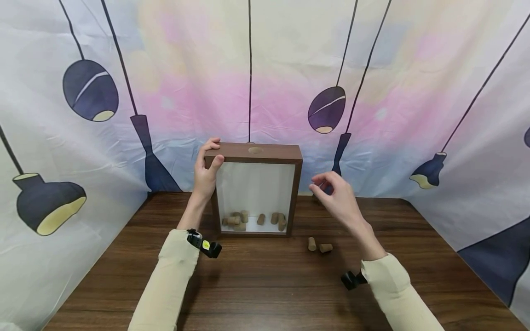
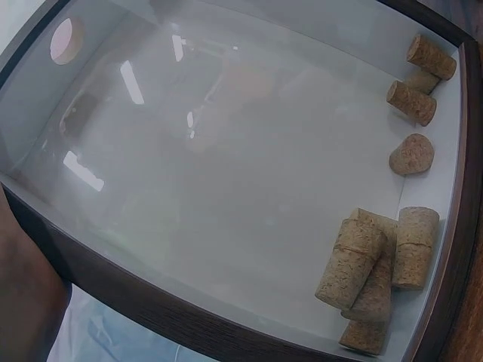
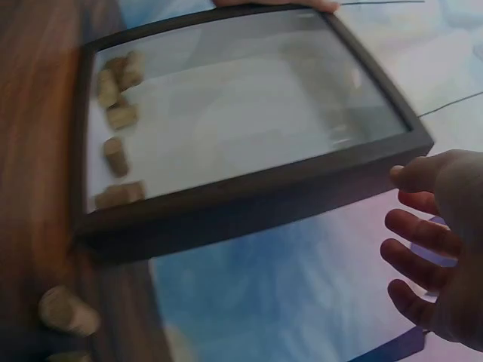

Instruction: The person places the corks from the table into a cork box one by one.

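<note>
A dark-wood shadow box with a clear front stands upright on the table. Its top edge has a round hole. My left hand grips the upper left corner, thumb on the front and fingers over the top. Several corks lie at the bottom inside, among them a two-part-looking cork in the left wrist view. To the right of the box, my right hand hovers with loosely bent fingers, holding nothing. Below it, a standing cork and a lying cork are on the table.
The brown wood-grain table reaches back to a cloth backdrop printed with hanging lamps, which also rises at both sides. Each wrist wears a small black camera, such as the left camera.
</note>
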A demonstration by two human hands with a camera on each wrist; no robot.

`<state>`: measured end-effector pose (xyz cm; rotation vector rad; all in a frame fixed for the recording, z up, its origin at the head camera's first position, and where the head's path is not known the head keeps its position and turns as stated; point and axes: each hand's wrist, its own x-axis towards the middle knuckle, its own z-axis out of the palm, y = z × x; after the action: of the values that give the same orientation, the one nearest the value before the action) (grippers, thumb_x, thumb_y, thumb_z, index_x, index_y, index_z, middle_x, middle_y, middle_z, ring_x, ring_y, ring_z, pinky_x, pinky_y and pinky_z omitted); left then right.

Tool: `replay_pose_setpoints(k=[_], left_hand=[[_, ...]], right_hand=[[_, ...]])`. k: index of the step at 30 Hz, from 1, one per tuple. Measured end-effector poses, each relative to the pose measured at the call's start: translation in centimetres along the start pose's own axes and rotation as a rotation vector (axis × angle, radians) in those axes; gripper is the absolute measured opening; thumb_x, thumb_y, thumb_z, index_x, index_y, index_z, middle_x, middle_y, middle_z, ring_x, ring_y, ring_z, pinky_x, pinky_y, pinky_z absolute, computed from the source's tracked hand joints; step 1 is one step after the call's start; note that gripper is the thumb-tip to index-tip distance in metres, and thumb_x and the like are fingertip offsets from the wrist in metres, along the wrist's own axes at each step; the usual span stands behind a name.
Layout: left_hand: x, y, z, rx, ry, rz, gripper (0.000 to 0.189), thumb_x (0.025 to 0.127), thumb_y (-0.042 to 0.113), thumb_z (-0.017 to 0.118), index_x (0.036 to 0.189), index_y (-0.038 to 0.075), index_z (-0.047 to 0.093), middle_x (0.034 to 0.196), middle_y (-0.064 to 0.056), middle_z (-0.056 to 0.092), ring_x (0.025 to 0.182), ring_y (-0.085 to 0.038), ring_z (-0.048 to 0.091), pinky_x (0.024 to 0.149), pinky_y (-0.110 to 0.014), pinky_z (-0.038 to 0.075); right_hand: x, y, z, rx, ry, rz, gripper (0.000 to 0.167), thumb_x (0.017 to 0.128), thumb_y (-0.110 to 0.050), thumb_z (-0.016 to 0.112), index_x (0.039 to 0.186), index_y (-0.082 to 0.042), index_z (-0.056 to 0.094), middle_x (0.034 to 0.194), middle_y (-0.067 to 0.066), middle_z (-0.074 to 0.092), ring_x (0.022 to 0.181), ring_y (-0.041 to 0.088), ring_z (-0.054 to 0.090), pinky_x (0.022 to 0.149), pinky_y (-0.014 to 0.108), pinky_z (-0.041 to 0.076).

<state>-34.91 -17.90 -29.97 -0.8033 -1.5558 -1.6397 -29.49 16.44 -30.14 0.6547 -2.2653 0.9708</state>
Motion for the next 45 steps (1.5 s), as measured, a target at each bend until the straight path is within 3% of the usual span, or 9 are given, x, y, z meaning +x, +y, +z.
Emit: replay_pose_setpoints(k=[2,12,17,23,31,38,45], left_hand=[[0.0,0.8,0.2,-0.003,-0.003,-0.005,0.072,0.092,0.048,0.068,0.120,-0.013,0.045,0.148,-0.028,0.039,0.147,-0.027,0.029,0.119,-0.050,0.017],[0.1,0.9,0.3,-0.006,-0.013,0.007,0.076,0.092,0.051,0.066,0.121,-0.015,0.043,0.148,-0.029,0.038,0.146,-0.030,0.029,0.118,-0.051,0.017],[0.1,0.9,0.3,-0.001,-0.011,-0.001,0.074,0.091,0.052,0.067,0.121,-0.012,0.045,0.148,-0.028,0.038,0.146,-0.029,0.029,0.118,-0.052,0.017],[0.0,0.9,0.3,0.009,-0.004,-0.020,0.069,0.090,0.052,0.068,0.120,-0.007,0.048,0.148,-0.025,0.040,0.147,-0.026,0.029,0.118,-0.050,0.018],[-0.1,1.0,0.3,0.012,-0.004,-0.007,0.077,0.090,0.053,0.067,0.121,-0.014,0.044,0.148,-0.028,0.039,0.146,-0.029,0.030,0.118,-0.051,0.016],[0.0,1.2,0.3,0.002,-0.004,-0.007,0.077,0.090,0.053,0.067,0.121,-0.014,0.044,0.148,-0.029,0.038,0.146,-0.028,0.029,0.118,-0.051,0.017],[-0.1,1.2,0.3,0.016,-0.004,-0.011,0.072,0.091,0.051,0.067,0.121,-0.011,0.046,0.147,-0.027,0.040,0.147,-0.028,0.029,0.118,-0.050,0.017]], right_hand=[[-0.6,0.7,0.3,-0.017,-0.043,0.006,0.016,0.094,-0.021,0.071,0.107,-0.012,0.070,0.095,0.002,0.066,0.079,0.012,0.059,0.069,0.026,0.050],[-3.2,3.9,1.6,-0.051,-0.345,0.045,0.020,0.094,-0.024,0.071,0.109,-0.011,0.070,0.096,-0.003,0.067,0.083,0.009,0.061,0.074,0.034,0.053],[-4.1,5.7,2.0,-0.031,-0.495,0.086,0.024,0.095,-0.026,0.070,0.114,-0.011,0.068,0.097,-0.005,0.066,0.084,0.007,0.061,0.074,0.028,0.052],[-4.6,7.1,2.4,0.002,-0.622,0.054,0.032,0.095,-0.029,0.069,0.119,-0.007,0.066,0.102,0.001,0.067,0.085,0.007,0.061,0.074,0.027,0.051],[-5.5,8.6,2.9,0.028,-0.733,0.047,0.033,0.095,-0.028,0.069,0.122,-0.009,0.066,0.112,0.005,0.065,0.096,0.017,0.062,0.080,0.030,0.051],[-5.7,9.1,3.0,0.041,-0.826,0.119,0.044,0.087,-0.031,0.078,0.126,-0.012,0.065,0.115,-0.001,0.060,0.104,0.021,0.058,0.089,0.039,0.049],[-5.8,9.2,3.2,0.032,-0.833,0.149,0.036,0.087,-0.023,0.078,0.120,-0.013,0.069,0.111,-0.002,0.063,0.103,0.020,0.058,0.088,0.038,0.049]])
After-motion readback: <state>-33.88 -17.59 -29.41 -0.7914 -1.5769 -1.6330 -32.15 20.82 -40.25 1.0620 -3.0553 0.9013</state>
